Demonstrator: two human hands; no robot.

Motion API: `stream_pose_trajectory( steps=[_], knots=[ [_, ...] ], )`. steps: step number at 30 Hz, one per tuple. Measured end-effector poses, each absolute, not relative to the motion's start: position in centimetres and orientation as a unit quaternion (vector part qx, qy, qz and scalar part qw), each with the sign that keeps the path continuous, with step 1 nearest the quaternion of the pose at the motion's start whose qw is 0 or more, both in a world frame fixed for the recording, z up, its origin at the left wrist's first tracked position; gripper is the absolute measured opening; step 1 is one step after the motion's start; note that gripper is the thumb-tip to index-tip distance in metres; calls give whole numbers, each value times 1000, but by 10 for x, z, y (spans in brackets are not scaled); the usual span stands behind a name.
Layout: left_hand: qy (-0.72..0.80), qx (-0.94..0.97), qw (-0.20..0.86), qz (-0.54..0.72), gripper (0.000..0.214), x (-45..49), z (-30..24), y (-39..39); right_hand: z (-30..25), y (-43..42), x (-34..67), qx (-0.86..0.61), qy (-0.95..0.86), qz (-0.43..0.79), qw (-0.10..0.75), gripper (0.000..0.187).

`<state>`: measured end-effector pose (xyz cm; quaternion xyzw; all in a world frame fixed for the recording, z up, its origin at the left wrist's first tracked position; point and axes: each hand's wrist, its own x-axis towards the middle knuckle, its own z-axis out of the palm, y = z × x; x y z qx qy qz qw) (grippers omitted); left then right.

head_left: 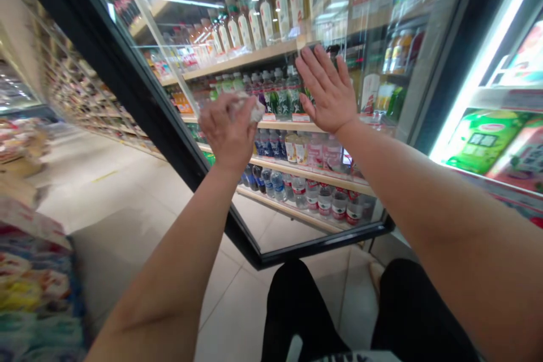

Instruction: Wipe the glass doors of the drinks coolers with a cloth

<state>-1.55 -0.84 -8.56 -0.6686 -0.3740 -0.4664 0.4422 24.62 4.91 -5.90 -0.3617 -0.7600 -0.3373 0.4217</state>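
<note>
A dark-framed glass door [326,245] swings out in front of me, and drinks show through or in its pane. My left hand [227,133] is closed around a crumpled white tissue or cloth [257,110], held at the left part of the glass; whether the wad touches it is hard to tell. Flat and with fingers spread, my right hand [330,89] lies at the pane to the right, apparently resting on it. Nothing is in that hand.
Several rows of bottles [301,192] stand on shelves behind or mirrored in the glass. To the right is a lit cooler with green packages [481,141]. Stacked goods [38,288] sit at lower left, beside the tiled floor [139,203]. My knees [297,305] are close below the door.
</note>
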Motion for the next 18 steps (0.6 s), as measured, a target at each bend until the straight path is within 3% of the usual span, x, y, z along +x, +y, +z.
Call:
stream_pose_trajectory(
  steps=[5, 11, 18],
  knots=[
    [-344, -722, 448, -399, 35, -16, -90, -16, -60, 56, 246, -349, -764, -319, 438, 72],
    [-340, -677, 485, -436, 48, -10, -78, -20, -61, 67, 245, -337, -762, -291, 470, 77],
    [-326, -769, 415, -361, 46, 3, -102, -19, -62, 63, 245, -339, -760, -297, 469, 75]
  ],
)
